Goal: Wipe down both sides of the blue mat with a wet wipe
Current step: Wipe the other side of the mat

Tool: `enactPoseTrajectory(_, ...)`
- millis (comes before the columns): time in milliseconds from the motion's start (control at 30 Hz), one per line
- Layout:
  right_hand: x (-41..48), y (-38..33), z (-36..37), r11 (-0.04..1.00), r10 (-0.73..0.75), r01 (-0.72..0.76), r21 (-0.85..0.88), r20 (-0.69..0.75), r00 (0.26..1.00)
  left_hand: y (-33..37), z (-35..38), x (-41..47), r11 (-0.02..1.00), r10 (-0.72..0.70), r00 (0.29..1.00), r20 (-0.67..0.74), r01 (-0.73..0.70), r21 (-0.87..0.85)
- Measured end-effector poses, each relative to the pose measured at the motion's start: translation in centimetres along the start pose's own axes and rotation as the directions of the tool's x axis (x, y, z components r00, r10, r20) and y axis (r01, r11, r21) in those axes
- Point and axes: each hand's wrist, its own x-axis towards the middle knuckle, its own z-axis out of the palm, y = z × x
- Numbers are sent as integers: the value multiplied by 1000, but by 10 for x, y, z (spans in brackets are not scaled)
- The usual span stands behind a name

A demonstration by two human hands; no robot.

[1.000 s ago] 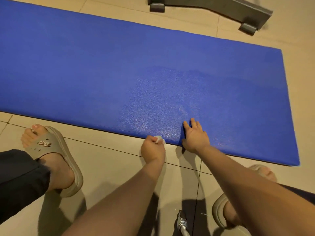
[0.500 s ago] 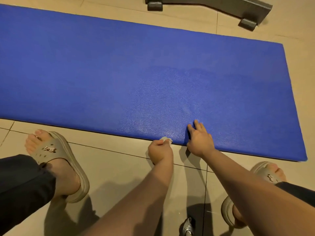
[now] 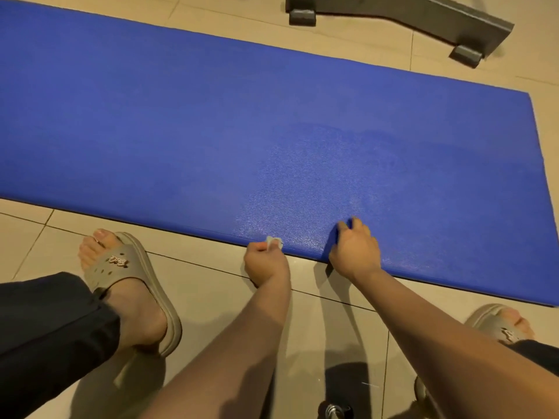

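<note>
At the bottom edge a small shiny metal object (image 3: 334, 411) pokes into view, too cropped to name. Both bare forearms reach forward over the beige tiled floor (image 3: 211, 297), between the person's feet. The left foot wears a taupe slide sandal (image 3: 133, 285) below a black trouser leg (image 3: 45, 328). Its strap carries a pale script logo, too small to read. The right sandal (image 3: 496, 325) is partly hidden behind the right forearm.

The left hand (image 3: 266, 263) is balled into a fist just off the mat's near edge. It clutches a small crumpled wet wipe (image 3: 273, 241), whose white tip sticks out and touches that edge. Just beside it, the right hand (image 3: 354, 249) sits on the same edge with its fingers curled over the top. It seems to pinch the mat there, since a small blue fold stands up beside the index finger.

The blue mat (image 3: 181, 131) lies flat on the floor, stretching from the left border to a square right end. Bare tile shows along its near side, past its right end and beyond its far side. A paler, speckled sheen covers the mat surface ahead of the hands.

Well beyond the far edge stands a grey metal equipment base (image 3: 408, 19) with two block feet.
</note>
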Motion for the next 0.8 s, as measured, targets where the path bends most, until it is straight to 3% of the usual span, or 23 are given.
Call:
enactPoseTrajectory(100,5,-33,13,984,-174,174,33,17,985,-3,1,2,997,32,998,53,-36,71)
enactPoseTrajectory(367,2,-53,27,986,-114,128,-112,121,986,52,-52,82,995,23,985,-171,-39,-92)
enactPoseTrajectory(533,-1,-63,23,990,-75,90,-113,135,988,27,-36,43,969,163,982,96,-178,170)
enactPoseTrajectory(667,-1,-69,21,989,-34,55,-136,148,988,35,-45,57,919,238,962,137,-268,289)
enactPoseTrajectory(800,-4,-92,22,992,-127,127,-8,-129,984,62,-65,90,849,267,945,189,-324,417)
